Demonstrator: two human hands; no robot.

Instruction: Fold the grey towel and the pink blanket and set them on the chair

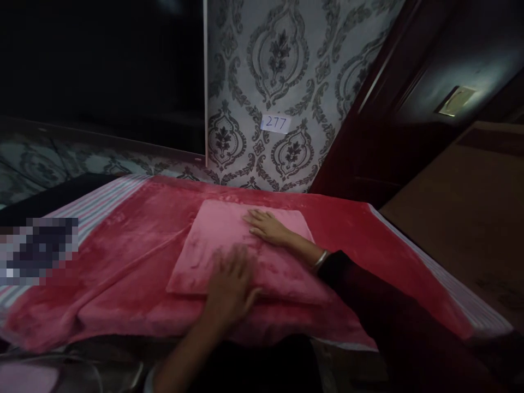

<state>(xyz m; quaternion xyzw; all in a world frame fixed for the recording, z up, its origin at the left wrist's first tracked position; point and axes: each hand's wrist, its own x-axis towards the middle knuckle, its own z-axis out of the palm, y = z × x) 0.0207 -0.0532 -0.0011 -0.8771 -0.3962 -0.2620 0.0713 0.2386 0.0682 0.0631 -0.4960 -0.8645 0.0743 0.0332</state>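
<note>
A folded pink plush cloth (221,224) lies flat in the middle of a red plush blanket (135,234) with striped edges. My left hand (231,286) is over the near left part of the folded cloth, its fingers stretched out and blurred by motion. Farther back, my right hand (268,226) rests on top of the cloth with fingers extended and palm down. A bangle shows at the right wrist, below a dark sleeve. Neither hand grips anything.
Behind the blanket stands a patterned wall with a paper label (276,123) reading 277. A large dark screen (102,71) fills the upper left. At the right are a dark red door frame (368,103) and a brown cardboard box (462,207). A pixelated patch covers the left edge.
</note>
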